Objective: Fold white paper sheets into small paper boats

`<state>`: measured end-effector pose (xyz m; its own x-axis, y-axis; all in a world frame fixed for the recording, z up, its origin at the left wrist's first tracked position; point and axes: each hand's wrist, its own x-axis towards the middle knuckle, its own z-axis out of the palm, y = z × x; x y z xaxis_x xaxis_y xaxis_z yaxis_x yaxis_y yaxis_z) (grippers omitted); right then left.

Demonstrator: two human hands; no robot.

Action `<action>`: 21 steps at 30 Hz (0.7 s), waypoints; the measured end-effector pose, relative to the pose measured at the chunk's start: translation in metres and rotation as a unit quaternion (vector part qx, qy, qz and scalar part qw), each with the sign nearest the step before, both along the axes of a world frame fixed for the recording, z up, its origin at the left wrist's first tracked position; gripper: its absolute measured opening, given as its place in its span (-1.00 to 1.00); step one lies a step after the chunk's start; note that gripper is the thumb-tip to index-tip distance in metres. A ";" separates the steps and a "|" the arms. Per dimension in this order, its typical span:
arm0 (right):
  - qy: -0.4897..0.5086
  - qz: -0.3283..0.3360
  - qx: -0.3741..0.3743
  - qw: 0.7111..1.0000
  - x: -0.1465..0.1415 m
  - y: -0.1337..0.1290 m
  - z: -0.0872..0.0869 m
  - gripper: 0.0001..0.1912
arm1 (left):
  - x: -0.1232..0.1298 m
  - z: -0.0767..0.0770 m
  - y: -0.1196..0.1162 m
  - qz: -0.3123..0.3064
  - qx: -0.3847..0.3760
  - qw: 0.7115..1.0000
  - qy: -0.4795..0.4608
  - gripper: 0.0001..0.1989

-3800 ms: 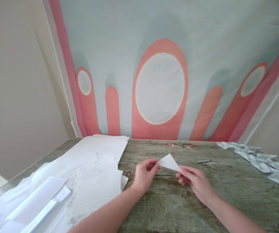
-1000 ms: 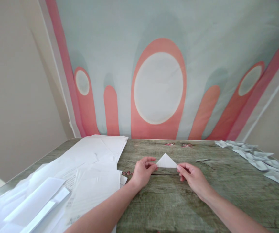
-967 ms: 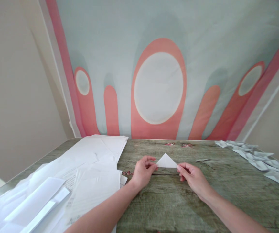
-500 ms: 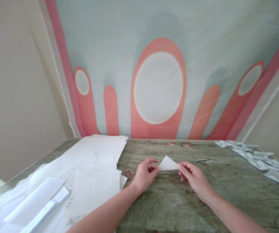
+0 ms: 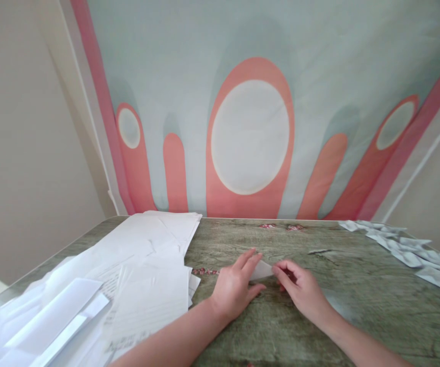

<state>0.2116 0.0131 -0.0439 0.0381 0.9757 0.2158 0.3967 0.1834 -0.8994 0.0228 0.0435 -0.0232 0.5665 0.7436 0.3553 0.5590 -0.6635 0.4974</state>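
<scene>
A small folded piece of white paper (image 5: 262,271) lies on the wood-patterned table between my hands. My left hand (image 5: 234,286) rests over its left part, fingers stretched out and thumb apart, hiding that side of it. At the paper's right corner, my right hand (image 5: 301,286) pinches with thumb and forefinger. The other fingers of that hand are curled in.
Loose white sheets (image 5: 147,295), some printed, are piled on the left, with folded strips (image 5: 57,316) on top. Rows of folded paper pieces (image 5: 403,250) line the table's right side. A patterned backdrop (image 5: 189,61) rises behind the table (image 5: 338,306).
My left hand has let go of the paper's left corner and moved right over it, fingers spreading out. My right hand has shifted slightly left, still pinching the right corner.
</scene>
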 end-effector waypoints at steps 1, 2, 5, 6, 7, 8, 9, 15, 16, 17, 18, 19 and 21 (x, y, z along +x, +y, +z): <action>-0.011 -0.002 0.011 1.000 -0.002 -0.002 0.002 -0.73 | 0.000 0.000 0.000 0.005 0.007 1.000 0.019 -0.31; -0.021 -0.004 0.023 1.000 -0.004 -0.003 0.004 -0.73 | 0.000 0.001 -0.001 0.010 0.011 0.999 0.034 -0.33; -0.047 -0.011 0.058 0.997 -0.007 -0.007 0.007 -0.73 | -0.001 0.002 -0.001 0.016 0.014 0.998 0.051 -0.40; -0.052 -0.012 0.069 0.996 -0.008 -0.007 0.008 -0.73 | -0.001 0.003 -0.002 0.015 0.014 0.999 0.050 -0.42; -0.055 -0.010 0.079 0.995 -0.008 -0.008 0.008 -0.74 | -0.001 0.003 -0.002 0.012 0.012 0.999 0.048 -0.44; -0.056 -0.008 0.085 0.995 -0.008 -0.009 0.007 -0.74 | -0.001 0.003 -0.002 0.010 0.011 0.999 0.045 -0.45; -0.052 -0.006 0.089 0.995 -0.008 -0.010 0.007 -0.75 | -0.001 0.004 -0.002 0.008 0.010 0.999 0.040 -0.46; -0.006 0.015 0.060 0.998 -0.009 -0.015 0.005 -0.65 | 0.001 0.001 -0.004 -0.011 -0.043 0.994 -0.100 -0.47; -0.009 0.026 0.058 0.998 -0.009 -0.016 0.005 -0.65 | 0.002 0.000 -0.005 -0.018 -0.062 0.989 -0.129 -0.47; -0.014 0.035 0.058 0.998 -0.009 -0.016 0.005 -0.66 | 0.004 -0.001 -0.005 -0.024 -0.082 0.984 -0.154 -0.48; -0.020 0.042 0.059 0.997 -0.009 -0.016 0.006 -0.68 | 0.005 -0.001 -0.005 -0.030 -0.098 0.980 -0.173 -0.48; -0.025 0.046 0.062 0.997 -0.009 -0.016 0.006 -0.69 | 0.006 -0.002 -0.006 -0.034 -0.112 0.976 -0.185 -0.48; -0.034 0.046 0.068 0.996 -0.009 -0.016 0.006 -0.73 | 0.007 -0.003 -0.007 -0.043 -0.133 0.970 -0.198 -0.48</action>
<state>0.2022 -0.0028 -0.0378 -0.0692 0.9361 0.3447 0.4324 0.3396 -0.8353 0.0303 0.0370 -0.0261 0.4877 0.7950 0.3607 0.2371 -0.5183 0.8217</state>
